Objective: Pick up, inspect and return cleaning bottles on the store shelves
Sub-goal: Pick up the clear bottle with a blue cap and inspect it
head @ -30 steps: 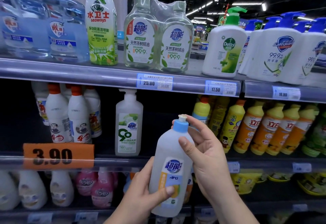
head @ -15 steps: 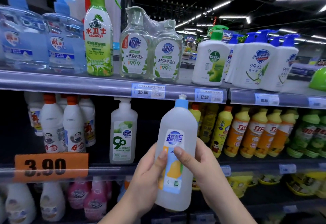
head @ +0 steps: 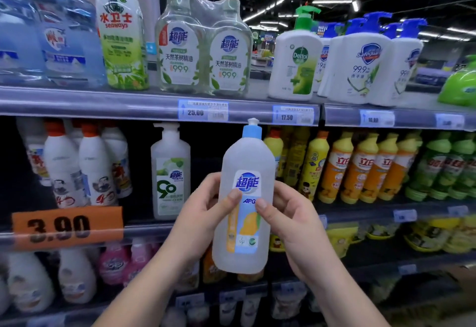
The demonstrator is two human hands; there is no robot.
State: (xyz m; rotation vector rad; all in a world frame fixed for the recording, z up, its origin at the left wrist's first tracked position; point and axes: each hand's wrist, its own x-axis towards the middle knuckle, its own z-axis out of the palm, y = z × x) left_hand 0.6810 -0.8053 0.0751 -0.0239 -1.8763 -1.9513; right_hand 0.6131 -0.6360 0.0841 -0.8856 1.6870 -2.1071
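Note:
A translucent white bottle (head: pixel 244 161) with a blue cap and a blue-and-yellow label stands upright in front of the middle shelf, label facing me. My left hand (head: pixel 203 213) grips its left side with the thumb across the label. My right hand (head: pixel 291 221) grips the right side, thumb on the label too. Both hands hold it clear of the shelves.
The top shelf (head: pixel 103 100) carries blue jugs, a green spray bottle (head: pixel 121 40), a twin pack (head: pixel 203 51) and white pump bottles (head: pixel 296 61). The middle shelf holds white bottles (head: pixel 77 169), a pump bottle (head: pixel 170 174) and yellow bottles (head: pixel 360 169). An orange 3.90 price tag (head: pixel 67 227) hangs left.
The bottle went from tilted to upright and rose toward the middle shelf. My right hand slid from the cap down to the bottle's side.

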